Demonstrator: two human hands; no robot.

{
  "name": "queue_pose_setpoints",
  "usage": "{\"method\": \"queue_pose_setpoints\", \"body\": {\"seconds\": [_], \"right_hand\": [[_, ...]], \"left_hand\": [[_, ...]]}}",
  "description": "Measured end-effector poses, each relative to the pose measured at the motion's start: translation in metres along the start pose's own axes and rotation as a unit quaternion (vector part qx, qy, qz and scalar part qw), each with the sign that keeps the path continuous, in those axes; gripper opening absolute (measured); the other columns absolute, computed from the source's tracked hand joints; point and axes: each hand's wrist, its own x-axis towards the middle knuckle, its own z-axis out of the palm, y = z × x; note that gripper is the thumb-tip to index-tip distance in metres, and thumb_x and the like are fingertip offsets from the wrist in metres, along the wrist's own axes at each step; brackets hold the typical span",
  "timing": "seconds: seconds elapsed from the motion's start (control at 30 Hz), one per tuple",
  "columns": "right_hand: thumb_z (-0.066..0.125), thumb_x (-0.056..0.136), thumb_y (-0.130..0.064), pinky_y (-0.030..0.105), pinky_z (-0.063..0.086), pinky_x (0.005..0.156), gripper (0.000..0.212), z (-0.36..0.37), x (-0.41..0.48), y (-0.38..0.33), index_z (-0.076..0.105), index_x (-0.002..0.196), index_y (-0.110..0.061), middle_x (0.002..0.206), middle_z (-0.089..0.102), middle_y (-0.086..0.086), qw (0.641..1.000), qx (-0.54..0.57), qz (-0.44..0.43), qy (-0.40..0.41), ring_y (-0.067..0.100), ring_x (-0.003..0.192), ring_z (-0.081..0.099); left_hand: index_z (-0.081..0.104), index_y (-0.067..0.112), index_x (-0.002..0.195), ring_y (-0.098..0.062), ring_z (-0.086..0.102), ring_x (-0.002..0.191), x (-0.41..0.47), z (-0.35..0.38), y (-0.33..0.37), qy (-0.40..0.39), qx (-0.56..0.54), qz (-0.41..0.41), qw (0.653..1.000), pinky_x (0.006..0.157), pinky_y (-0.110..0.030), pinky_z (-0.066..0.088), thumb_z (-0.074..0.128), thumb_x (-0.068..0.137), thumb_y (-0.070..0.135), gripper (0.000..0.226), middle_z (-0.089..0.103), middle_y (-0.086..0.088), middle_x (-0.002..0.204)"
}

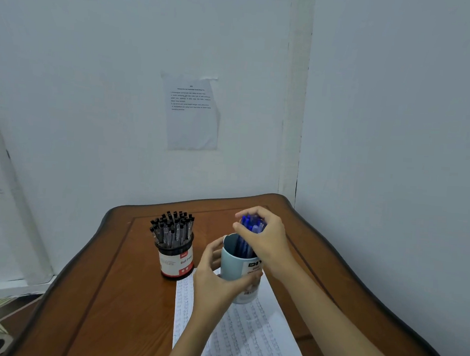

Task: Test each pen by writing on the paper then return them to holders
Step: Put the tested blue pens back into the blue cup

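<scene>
Written-on paper [244,345] lies nearest, on the desk [109,294]. Left of the pale blue holder [233,264] stands a second holder [176,262] of black pens [172,226]. Left grip [215,279] wraps the pale blue holder, probably steadying it. Right grip [268,238], above its mouth, bunches the blue pens [250,224], probably to draw them out.
</scene>
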Motion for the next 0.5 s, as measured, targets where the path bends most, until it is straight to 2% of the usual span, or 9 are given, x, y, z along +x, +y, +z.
{"method": "queue_pose_setpoints", "body": {"seconds": [0.03,0.07,0.13,0.17,0.27,0.33,0.37,0.43,0.5], "right_hand": [[0.077,0.079,-0.032,0.024,0.054,0.079,0.019,-0.003,0.002,-0.003,0.065,0.093,-0.034,0.1,0.066,-0.013,1.0,0.012,0.008,-0.027,0.01,0.099,0.061],[0.074,0.077,-0.044,0.027,0.054,0.083,0.029,-0.006,0.004,-0.005,0.065,0.102,-0.033,0.108,0.065,-0.01,0.998,0.022,0.018,-0.055,0.01,0.104,0.06],[0.059,0.082,-0.058,0.024,0.049,0.085,0.049,-0.013,0.006,-0.005,0.059,0.121,-0.029,0.12,0.061,-0.008,0.993,0.052,0.043,-0.097,0.011,0.112,0.056],[0.048,0.089,-0.058,0.022,0.047,0.085,0.05,-0.017,0.006,-0.003,0.055,0.128,-0.027,0.123,0.059,-0.008,0.99,0.075,0.054,-0.103,0.01,0.114,0.055],[0.031,0.103,-0.031,0.031,0.048,0.095,0.035,-0.028,0.001,0.012,0.054,0.13,-0.026,0.129,0.058,-0.001,0.987,0.124,0.075,-0.07,0.015,0.116,0.057],[0.04,0.096,-0.01,0.034,0.048,0.099,0.04,-0.036,-0.004,0.028,0.052,0.13,-0.026,0.132,0.056,0.003,0.984,0.121,0.087,-0.094,0.016,0.117,0.056],[0.047,0.085,-0.005,0.033,0.048,0.1,0.053,-0.039,-0.006,0.035,0.048,0.133,-0.027,0.134,0.054,0.002,0.98,0.106,0.097,-0.138,0.014,0.12,0.054],[0.059,0.073,-0.009,0.029,0.046,0.101,0.074,-0.04,-0.012,0.044,0.036,0.14,-0.031,0.135,0.051,-0.009,0.959,0.041,0.111,-0.258,0.006,0.124,0.049],[0.077,0.076,-0.02,0.027,0.046,0.101,0.082,-0.03,-0.018,0.05,0.03,0.141,-0.034,0.131,0.05,-0.018,0.946,-0.023,0.097,-0.31,0.002,0.122,0.05]], "left_hand": [[0.053,0.031,0.123,-0.001,0.059,0.102,0.001,0.0,0.001,0.003,-0.002,-0.002,1.0,0.078,-0.024,0.057,0.093,0.053,0.018,0.082,0.062,0.012,0.112],[0.053,0.032,0.122,-0.002,0.059,0.102,0.003,-0.001,0.002,0.006,-0.002,-0.003,1.0,0.075,-0.021,0.056,0.093,0.053,0.018,0.081,0.062,0.012,0.112],[0.052,0.032,0.122,-0.003,0.059,0.101,0.005,-0.003,0.003,0.011,-0.003,-0.006,1.0,0.069,-0.013,0.053,0.093,0.055,0.018,0.08,0.061,0.013,0.111],[0.052,0.032,0.122,-0.004,0.059,0.101,0.006,-0.005,0.004,0.014,-0.005,-0.011,1.0,0.067,-0.012,0.053,0.093,0.055,0.019,0.08,0.061,0.012,0.111],[0.052,0.034,0.12,-0.006,0.061,0.1,0.011,-0.009,0.004,0.021,-0.018,-0.03,0.999,0.068,-0.016,0.054,0.093,0.054,0.019,0.079,0.063,0.01,0.111],[0.052,0.037,0.118,-0.007,0.062,0.1,0.015,-0.012,0.005,0.016,-0.026,-0.039,0.999,0.07,-0.019,0.055,0.093,0.054,0.019,0.078,0.063,0.01,0.111],[0.052,0.036,0.118,-0.008,0.062,0.101,0.017,-0.013,0.005,0.012,-0.031,-0.043,0.999,0.071,-0.02,0.055,0.093,0.054,0.02,0.077,0.063,0.009,0.112],[0.053,0.032,0.121,-0.009,0.064,0.101,0.022,-0.015,0.005,-0.002,-0.039,-0.047,0.998,0.074,-0.023,0.057,0.093,0.053,0.022,0.08,0.065,0.007,0.113],[0.053,0.032,0.124,-0.009,0.065,0.101,0.026,-0.015,0.003,-0.018,-0.035,-0.042,0.998,0.079,-0.028,0.058,0.094,0.05,0.024,0.084,0.066,0.007,0.113]]}}
